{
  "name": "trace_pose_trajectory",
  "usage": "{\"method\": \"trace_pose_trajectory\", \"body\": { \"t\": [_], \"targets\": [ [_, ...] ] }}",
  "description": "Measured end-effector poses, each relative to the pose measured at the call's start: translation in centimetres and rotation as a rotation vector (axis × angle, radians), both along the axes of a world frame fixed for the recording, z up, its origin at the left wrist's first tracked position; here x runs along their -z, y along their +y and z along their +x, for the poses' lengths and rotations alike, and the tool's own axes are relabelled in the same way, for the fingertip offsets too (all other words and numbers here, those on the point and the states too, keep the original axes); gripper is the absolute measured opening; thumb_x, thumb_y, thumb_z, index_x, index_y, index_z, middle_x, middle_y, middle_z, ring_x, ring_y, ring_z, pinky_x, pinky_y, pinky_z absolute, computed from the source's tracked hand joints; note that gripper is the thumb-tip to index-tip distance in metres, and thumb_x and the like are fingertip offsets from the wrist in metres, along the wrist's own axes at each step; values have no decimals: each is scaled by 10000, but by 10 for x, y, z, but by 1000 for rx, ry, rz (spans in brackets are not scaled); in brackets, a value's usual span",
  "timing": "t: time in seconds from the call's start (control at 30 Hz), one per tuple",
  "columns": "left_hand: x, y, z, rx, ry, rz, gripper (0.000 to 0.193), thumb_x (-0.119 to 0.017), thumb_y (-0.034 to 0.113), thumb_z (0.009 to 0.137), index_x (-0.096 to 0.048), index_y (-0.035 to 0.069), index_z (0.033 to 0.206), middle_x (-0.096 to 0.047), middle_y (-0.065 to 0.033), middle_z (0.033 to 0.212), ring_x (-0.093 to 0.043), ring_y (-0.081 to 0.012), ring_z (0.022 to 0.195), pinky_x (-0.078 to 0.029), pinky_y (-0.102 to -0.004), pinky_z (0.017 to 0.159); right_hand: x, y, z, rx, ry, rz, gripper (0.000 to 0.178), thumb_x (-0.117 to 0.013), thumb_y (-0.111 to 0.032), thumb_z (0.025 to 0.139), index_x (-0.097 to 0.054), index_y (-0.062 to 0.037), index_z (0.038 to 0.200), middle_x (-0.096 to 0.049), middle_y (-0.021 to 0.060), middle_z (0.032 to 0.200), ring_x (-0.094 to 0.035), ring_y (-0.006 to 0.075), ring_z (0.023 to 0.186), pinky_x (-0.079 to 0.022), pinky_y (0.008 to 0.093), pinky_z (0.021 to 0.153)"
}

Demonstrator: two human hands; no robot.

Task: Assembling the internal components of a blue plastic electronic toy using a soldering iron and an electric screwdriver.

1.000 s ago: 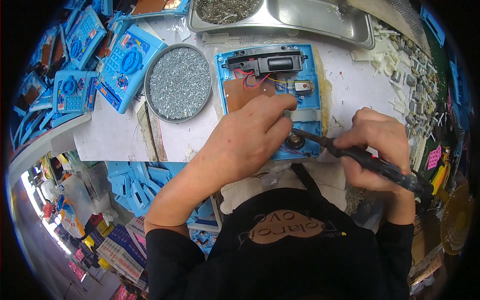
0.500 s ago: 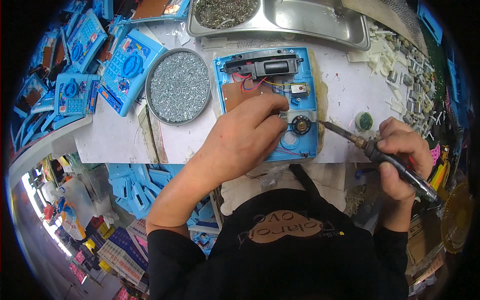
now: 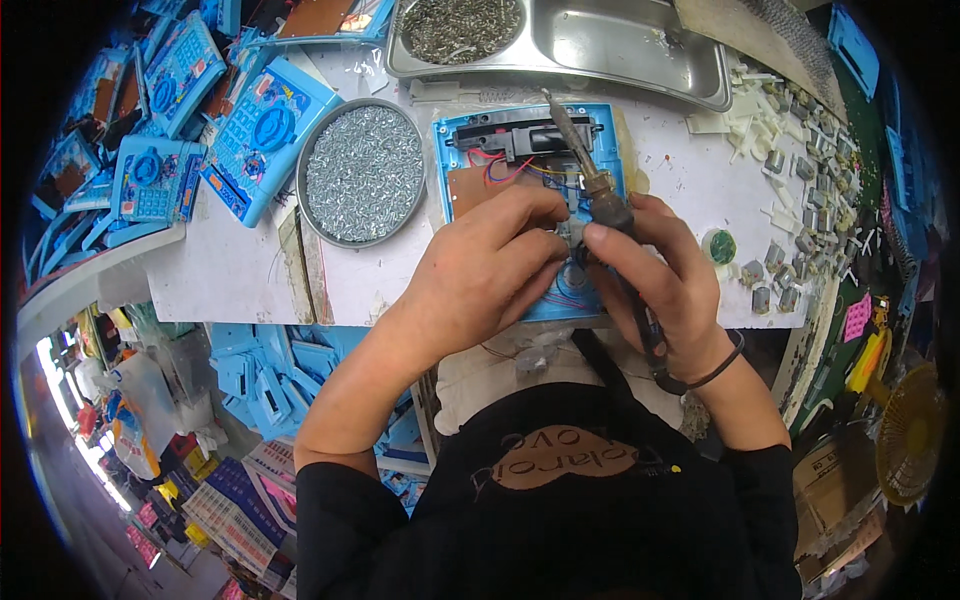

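A blue plastic housing (image 3: 548,309) lies open side up in front of me. Inside it are a black rectangular part (image 3: 545,138), a brown circuit board (image 3: 468,188) and thin red and blue wires. My left hand (image 3: 500,250) reaches over the housing from the left, thumb and fingers pinched; what they grip is hidden. My right hand (image 3: 665,280) grips a soldering iron (image 3: 598,186), its tip pointing away over the black part. That hand's thumb and forefinger meet near the left fingertips, at a small greyish piece. The round speaker is covered by the hands.
A round bowl (image 3: 350,243) of small metal screws stands to the left. Beyond the housing is a steel tray (image 3: 640,40) with metal bits. Blue toy shells (image 3: 150,175) pile up at far left. White plastic parts and small motors (image 3: 775,160) lie right, near a green-topped round container (image 3: 718,246).
My right hand has come left over the housing, turning the soldering iron so its tip points away from me. Its fingers now meet the left hand's, which has stayed nearly in place.
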State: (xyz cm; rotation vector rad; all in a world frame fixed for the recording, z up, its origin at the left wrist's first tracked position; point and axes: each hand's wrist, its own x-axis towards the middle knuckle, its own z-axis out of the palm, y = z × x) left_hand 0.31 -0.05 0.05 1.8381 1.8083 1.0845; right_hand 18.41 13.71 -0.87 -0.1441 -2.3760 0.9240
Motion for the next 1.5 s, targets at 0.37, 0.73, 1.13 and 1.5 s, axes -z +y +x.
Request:
{"method": "trace_pose_trajectory", "body": {
  "t": [0.37,0.73,1.13,1.5],
  "targets": [
    [3,-4,-4,-7,-28,50,212,-749,10,781,-639,24,961,-605,-147,1150,-668,-334,981,-568,-401,803,-2,-11,0,-13,-44,32,689,-751,19,740,-638,-206,1381,-631,115,1011,-662,327,902,-515,548,1045],
    [5,-6,-5,-24,-20,79,201,-751,26,779,-638,24,946,-607,-135,1129,-663,-317,977,-556,-404,813,0,-27,-2,27,-13,-5,687,-770,49,725,-637,-177,1360,-631,112,977,-667,314,872,-508,563,1040],
    [9,-4,-5,-5,-37,105,210,-782,13,776,-678,45,955,-630,-122,1149,-687,-280,915,-566,-354,750,0,-25,12,104,43,-15,626,-834,57,732,-626,-106,1300,-655,121,977,-664,290,864,-473,588,1059],
    [3,-1,-4,43,33,30,232,-789,-6,741,-674,48,936,-629,-127,1163,-682,-271,920,-567,-350,765,-43,33,56,23,-96,-569,246,-712,-64,819,-675,27,1045,-652,95,822,-552,137,687,-427,284,632]
  ]
}}
